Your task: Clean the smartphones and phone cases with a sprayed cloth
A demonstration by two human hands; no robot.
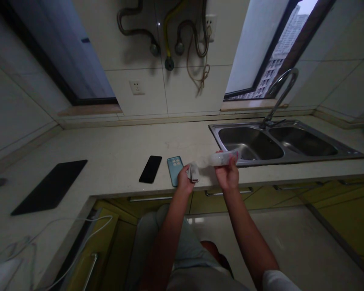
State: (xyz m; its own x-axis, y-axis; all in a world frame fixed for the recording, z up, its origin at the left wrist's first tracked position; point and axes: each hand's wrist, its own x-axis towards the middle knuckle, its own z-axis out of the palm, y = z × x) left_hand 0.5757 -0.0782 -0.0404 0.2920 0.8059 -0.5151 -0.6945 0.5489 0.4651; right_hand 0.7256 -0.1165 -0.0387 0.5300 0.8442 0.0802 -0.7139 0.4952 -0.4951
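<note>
My right hand [227,177] is closed around a translucent whitish bottle [220,158] with pink markings. The bottle lies nearly level, its blurred left end pointing towards my left hand [185,178]. Between the closed fingers of that hand is a small greyish folded piece [194,173], perhaps cloth; its exact kind is unclear. Just left of it, a blue-green phone case [174,166] with camera cutouts rests on the counter, partly covered by my left hand. A black smartphone [151,169] lies further left, apart from the case.
A double steel sink [248,143] with a curved tap [283,91] is set into the pale counter [115,149] on the right. A black flat mat [53,186] lies on the left, with a white cable [94,219] near the counter's inner corner. Drawer handles [151,199] run below the front edge.
</note>
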